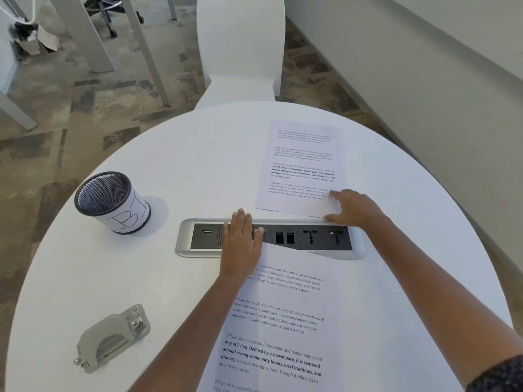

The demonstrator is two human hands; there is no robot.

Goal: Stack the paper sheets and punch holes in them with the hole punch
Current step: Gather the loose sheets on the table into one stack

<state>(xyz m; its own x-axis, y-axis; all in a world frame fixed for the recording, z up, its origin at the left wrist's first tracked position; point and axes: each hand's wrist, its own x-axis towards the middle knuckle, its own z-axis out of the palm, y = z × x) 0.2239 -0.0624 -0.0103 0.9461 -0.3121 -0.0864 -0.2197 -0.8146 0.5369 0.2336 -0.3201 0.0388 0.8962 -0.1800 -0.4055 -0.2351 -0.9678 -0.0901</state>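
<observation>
Two printed paper sheets lie on the round white table (pixel 113 278). The far sheet (pixel 302 165) sits beyond the socket panel at the right. The near sheet (pixel 283 321) reaches from the panel toward me. My left hand (pixel 240 244) lies flat, fingers together, on the near sheet's top left corner and the panel. My right hand (pixel 353 207) rests with spread fingers on the far sheet's near right corner. A grey metal hole punch (pixel 111 339) stands at the near left, apart from both hands.
A silver and black socket panel (pixel 311 239) is set into the table's middle. A mesh pen cup (pixel 109 200) with a paper label stands at the left. A white chair (pixel 240 49) is behind the table, a wall at the right.
</observation>
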